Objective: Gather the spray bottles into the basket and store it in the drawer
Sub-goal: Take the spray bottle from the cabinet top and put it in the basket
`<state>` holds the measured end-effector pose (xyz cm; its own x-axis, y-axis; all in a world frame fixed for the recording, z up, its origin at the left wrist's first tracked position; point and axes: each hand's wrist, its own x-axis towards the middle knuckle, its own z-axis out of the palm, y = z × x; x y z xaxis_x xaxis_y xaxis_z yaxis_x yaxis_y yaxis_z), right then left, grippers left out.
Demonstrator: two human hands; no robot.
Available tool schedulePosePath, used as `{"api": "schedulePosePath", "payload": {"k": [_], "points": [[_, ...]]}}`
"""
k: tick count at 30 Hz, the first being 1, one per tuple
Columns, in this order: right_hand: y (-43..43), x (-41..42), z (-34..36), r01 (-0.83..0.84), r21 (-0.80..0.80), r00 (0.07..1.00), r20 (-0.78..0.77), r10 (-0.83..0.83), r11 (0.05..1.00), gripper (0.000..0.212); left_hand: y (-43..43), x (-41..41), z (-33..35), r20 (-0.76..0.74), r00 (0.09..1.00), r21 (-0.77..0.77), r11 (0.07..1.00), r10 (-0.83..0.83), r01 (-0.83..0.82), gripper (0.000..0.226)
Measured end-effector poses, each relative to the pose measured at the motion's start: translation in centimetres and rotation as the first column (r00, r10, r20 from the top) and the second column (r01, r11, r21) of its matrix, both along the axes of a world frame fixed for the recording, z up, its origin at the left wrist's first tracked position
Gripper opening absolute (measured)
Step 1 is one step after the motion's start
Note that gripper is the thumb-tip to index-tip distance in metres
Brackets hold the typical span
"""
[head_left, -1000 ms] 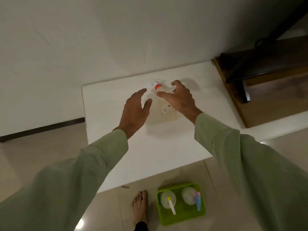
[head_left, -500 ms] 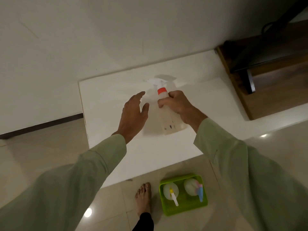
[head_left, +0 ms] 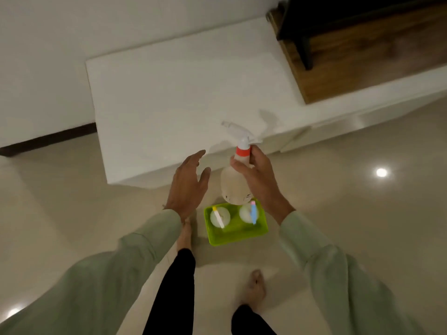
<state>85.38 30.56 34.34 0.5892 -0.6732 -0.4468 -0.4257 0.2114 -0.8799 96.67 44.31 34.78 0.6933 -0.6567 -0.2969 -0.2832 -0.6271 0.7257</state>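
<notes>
My right hand (head_left: pixel 256 177) grips a clear spray bottle (head_left: pixel 233 184) with a red collar and white trigger head by its neck. The bottle hangs upright in the air, just above the far edge of a green basket (head_left: pixel 235 234) on the floor. Inside the basket stand two small bottles, one with a yellow-and-white top (head_left: pixel 219 217) and one with a blue-and-pink top (head_left: pixel 250 212). Left of the held bottle, my left hand (head_left: pixel 187 187) hovers with fingers spread, holding nothing.
A low white cabinet (head_left: pixel 183 97) stands against the wall ahead. A dark wooden unit (head_left: pixel 362 49) sits at the upper right. My two bare feet (head_left: pixel 254 288) stand on the glossy tiled floor beside and behind the basket.
My right hand lifted the red-collared bottle off the white cabinet top and carried it toward me, down over the basket. My left hand came back with it, still apart from the bottle.
</notes>
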Motion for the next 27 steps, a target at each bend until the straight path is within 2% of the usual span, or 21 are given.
{"api": "schedulePosePath", "payload": {"k": [3,6,10,14,17,22,27], "points": [[2.8,-5.4,-2.1,0.082,-0.058,0.993,-0.075,-0.087,0.995,0.034,1.4,-4.4,-1.6,-0.028,0.999,0.036,0.999,-0.018,0.019,0.049],[5.9,-9.5,-5.8,0.174,-0.117,0.969,-0.155,-0.191,0.978,0.032,2.9,-8.0,-4.2,-0.065,0.998,0.068,0.997,-0.017,0.022,0.049],[9.6,-12.5,-11.7,0.267,-0.151,0.941,-0.173,-0.291,0.952,0.032,5.0,-10.4,-8.3,-0.102,0.995,0.100,0.995,-0.011,0.021,0.048],[12.4,-13.8,-17.6,0.240,-0.268,0.932,-0.204,-0.299,0.933,0.034,6.9,-11.1,-12.9,-0.083,0.997,0.122,0.992,-0.007,0.018,0.047],[13.8,-14.3,-21.9,0.256,-0.359,0.928,-0.169,-0.332,0.898,0.032,8.0,-11.1,-16.7,-0.062,0.998,0.132,0.991,-0.024,0.032,0.049],[15.2,-14.0,-27.5,0.279,-0.394,0.917,-0.162,-0.365,0.876,0.034,8.8,-11.0,-21.2,-0.018,1.000,0.118,0.993,-0.025,0.027,0.053],[15.8,-13.2,-30.5,0.211,-0.489,0.922,-0.187,-0.338,0.847,0.039,8.7,-11.1,-23.9,-0.020,1.000,0.150,0.989,-0.004,0.007,0.061]]}}
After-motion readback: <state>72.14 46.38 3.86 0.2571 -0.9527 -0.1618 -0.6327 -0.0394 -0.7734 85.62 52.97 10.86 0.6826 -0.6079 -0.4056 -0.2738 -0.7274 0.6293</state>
